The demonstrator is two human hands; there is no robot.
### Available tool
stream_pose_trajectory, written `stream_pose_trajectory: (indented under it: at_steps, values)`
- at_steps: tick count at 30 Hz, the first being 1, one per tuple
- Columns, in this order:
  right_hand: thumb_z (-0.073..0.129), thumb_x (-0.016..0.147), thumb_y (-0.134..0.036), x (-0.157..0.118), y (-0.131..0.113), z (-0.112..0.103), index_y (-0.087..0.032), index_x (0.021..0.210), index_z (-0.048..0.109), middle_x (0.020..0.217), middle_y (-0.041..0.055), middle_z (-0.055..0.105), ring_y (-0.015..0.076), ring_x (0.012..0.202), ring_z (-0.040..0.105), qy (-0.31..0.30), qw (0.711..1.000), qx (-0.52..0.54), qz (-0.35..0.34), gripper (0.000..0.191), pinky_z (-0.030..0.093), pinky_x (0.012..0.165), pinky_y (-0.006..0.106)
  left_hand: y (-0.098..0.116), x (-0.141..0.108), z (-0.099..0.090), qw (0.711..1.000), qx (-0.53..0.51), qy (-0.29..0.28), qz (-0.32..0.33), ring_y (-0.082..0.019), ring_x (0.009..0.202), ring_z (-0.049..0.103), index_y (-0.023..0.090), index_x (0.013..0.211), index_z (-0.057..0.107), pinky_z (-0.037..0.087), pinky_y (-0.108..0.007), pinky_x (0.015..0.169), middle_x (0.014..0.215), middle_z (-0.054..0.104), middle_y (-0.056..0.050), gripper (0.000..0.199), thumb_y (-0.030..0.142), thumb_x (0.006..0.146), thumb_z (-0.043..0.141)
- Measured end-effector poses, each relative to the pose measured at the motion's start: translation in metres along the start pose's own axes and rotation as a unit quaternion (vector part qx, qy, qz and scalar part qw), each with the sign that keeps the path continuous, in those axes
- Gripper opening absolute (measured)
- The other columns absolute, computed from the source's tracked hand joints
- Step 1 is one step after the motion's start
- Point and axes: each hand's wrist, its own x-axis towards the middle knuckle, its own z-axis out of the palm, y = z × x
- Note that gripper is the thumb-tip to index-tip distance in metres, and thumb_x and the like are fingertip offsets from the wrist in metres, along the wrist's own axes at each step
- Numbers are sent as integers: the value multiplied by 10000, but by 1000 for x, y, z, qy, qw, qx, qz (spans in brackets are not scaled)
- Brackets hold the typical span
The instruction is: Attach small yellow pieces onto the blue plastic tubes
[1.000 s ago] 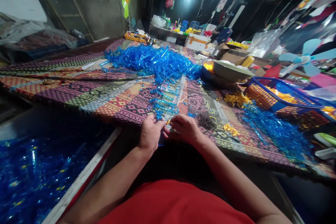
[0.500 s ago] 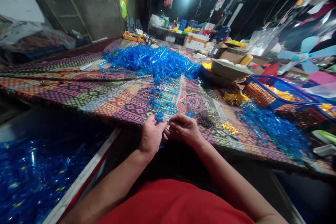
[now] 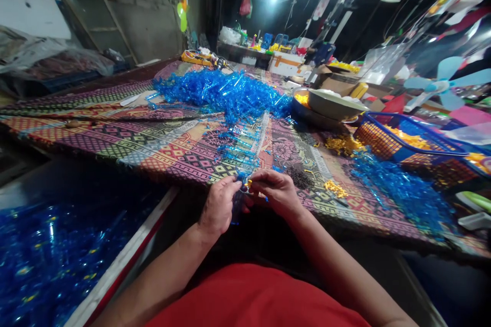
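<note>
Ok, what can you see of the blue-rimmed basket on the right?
The basket sits at the right of the view on a patterned woven mat. It is open-topped, with a bright blue rim and orange mesh walls, and looks like plastic. It stands upright, and small yellow pieces lie inside it. A heap of blue plastic strands lies against its near side. Its right end is hard to make out among the clutter there.

A strand of translucent blue plastic pieces [image 3: 237,205] hangs just past the near edge of the table [image 3: 164,156], held up between the left hand [image 3: 219,206] and the right hand [image 3: 274,193]. A small yellow plastic piece [image 3: 249,183] sits against its top, partly hidden by the right hand's fingers.
</note>
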Motion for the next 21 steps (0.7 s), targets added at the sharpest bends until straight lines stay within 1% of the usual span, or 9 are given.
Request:
stream_pose_trajectory:
  at_steps: [4,7,11,16,18,21]
  values:
    - [736,656,-299,0,-4,2,-183,755,676,604,-11,603,97,495,523,9,1000,-14,-11,164,406,438,210,-3,-1,-1,1000,2,-17,2,-120,432,559,142,954,607,471,-231,414,607,637,-10,249,284,762,535]
    - [742,644,-293,-1,-6,4,-183,725,680,619,-7,611,104,520,536,17,999,-32,-39,149,428,465,221,-3,-2,0,1000,0,-12,1,-127,466,584,132,978,616,485,-239,438,683,664,-33,277,276,748,560]
    - [728,665,-281,0,-3,0,-182,737,682,649,2,621,113,546,553,16,997,-53,-63,131,455,500,233,-1,-4,1,1000,15,0,7,-130,554,616,137,986,636,505,-236,507,777,679,-44,278,244,732,596]
    - [717,686,-256,0,3,-5,-185,765,687,696,12,630,115,592,564,9,995,-63,-74,111,479,541,237,0,-4,2,1000,25,-16,-3,-132,596,621,144,994,659,507,-242,560,790,686,-44,280,228,735,593]
    - [720,681,-256,0,3,-6,-185,761,688,699,13,632,118,603,567,6,996,-58,-71,112,485,548,240,-1,-4,3,999,46,1,11,-134,625,619,147,986,669,505,-238,584,793,689,-38,277,220,729,596]
    - [720,678,-275,0,2,-6,-179,757,686,691,16,634,125,594,572,-1,998,-44,-53,129,493,534,248,-3,-3,3,992,102,40,57,-152,740,619,160,952,688,503,-240,676,841,693,-26,257,213,716,603]
